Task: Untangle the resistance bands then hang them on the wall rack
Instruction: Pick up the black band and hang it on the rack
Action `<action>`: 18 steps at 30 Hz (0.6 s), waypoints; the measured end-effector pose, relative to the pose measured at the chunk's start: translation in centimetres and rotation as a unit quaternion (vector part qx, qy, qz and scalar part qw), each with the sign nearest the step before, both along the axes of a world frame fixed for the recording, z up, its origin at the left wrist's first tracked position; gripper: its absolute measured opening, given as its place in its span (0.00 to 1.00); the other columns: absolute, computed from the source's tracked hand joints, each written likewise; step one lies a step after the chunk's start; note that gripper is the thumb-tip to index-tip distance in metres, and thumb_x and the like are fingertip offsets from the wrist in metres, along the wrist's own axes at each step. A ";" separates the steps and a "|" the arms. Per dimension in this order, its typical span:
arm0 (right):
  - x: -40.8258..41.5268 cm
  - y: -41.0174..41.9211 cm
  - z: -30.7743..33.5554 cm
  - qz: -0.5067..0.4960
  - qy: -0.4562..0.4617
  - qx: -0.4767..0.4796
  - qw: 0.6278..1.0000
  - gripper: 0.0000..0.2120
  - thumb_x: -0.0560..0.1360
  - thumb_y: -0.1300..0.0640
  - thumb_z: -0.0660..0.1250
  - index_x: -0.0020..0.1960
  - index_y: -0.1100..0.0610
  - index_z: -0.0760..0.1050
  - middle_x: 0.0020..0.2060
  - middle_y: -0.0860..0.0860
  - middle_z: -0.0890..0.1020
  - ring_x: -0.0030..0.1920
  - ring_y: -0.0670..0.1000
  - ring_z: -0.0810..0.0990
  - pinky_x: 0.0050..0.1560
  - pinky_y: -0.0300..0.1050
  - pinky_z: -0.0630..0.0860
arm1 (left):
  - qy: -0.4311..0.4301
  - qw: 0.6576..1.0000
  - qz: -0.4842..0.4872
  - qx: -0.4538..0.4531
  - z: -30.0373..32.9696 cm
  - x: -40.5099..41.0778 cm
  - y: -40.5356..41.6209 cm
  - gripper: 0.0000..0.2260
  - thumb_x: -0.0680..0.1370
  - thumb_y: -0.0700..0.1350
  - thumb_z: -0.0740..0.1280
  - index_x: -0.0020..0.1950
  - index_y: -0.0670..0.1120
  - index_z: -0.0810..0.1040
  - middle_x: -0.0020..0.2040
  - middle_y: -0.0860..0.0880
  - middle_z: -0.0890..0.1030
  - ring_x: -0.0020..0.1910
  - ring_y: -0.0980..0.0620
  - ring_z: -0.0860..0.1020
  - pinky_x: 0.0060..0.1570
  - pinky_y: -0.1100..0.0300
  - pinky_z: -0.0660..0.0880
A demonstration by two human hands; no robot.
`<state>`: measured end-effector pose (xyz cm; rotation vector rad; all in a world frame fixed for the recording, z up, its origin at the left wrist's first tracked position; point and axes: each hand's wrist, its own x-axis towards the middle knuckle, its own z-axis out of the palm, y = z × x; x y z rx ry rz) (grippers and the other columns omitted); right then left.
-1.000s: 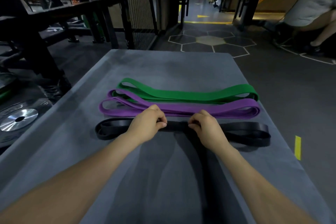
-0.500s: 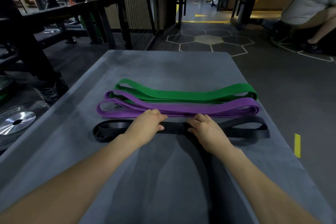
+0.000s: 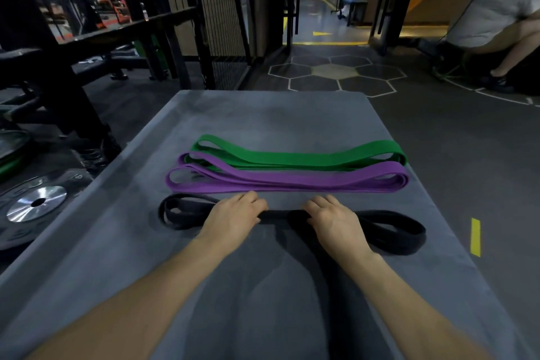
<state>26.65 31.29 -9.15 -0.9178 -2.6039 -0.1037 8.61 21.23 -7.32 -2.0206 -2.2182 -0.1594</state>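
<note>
Resistance bands lie in three folded bundles across a grey padded bench [image 3: 263,117] in a gym: the black band [image 3: 388,228] on the bench's near side, the purple band [image 3: 292,180] just beyond it, and the green band [image 3: 298,155] farthest, its near edge overlapped by the purple loops. A person's left hand [image 3: 233,221] and right hand [image 3: 336,222] rest side by side on the middle of the black band, fingers curled over its far edge in a grip, with a short stretch of band showing between them. Lifting from the middle risks letting the loose loops at both ends sag and cross, knotting the band again. The fingertips sit close to the purple band, so a careless pull could drag it along. The right loops reach near the bench's right edge and could slide off. No wall rack is identifiable, so the carry ahead looks long enough for trailing loops to snag.
</note>
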 end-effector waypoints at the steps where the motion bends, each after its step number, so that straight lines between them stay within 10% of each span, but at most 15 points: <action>1: 0.1 -0.3 0.6 -0.006 0.010 -0.010 1.000 0.15 0.54 0.63 0.79 0.36 0.54 0.77 0.32 0.47 0.78 0.34 0.52 0.78 0.23 0.40 0.70 | -0.006 1.000 0.005 0.004 0.5 0.1 -0.4 0.12 0.79 0.47 0.60 0.62 0.49 0.72 0.56 0.50 0.73 0.57 0.49 0.74 0.54 0.51 0.73; 8: -2.8 -4.9 9.5 0.053 0.142 -0.025 0.988 0.08 0.74 0.58 0.65 0.53 0.54 0.76 0.48 0.50 0.77 0.52 0.55 0.73 0.38 0.50 0.72 | -0.053 0.977 0.059 0.199 9.1 -1.6 -7.7 0.10 0.73 0.46 0.69 0.54 0.51 0.79 0.49 0.51 0.80 0.48 0.47 0.80 0.38 0.55 0.76; 18: -11.9 -16.3 20.6 0.240 0.280 -0.010 0.930 0.08 0.76 0.61 0.64 0.54 0.55 0.76 0.52 0.51 0.76 0.54 0.55 0.72 0.38 0.50 0.73 | -0.023 0.942 0.215 0.257 22.1 -4.5 -24.2 0.12 0.74 0.48 0.68 0.56 0.54 0.79 0.51 0.54 0.78 0.50 0.52 0.78 0.48 0.57 0.74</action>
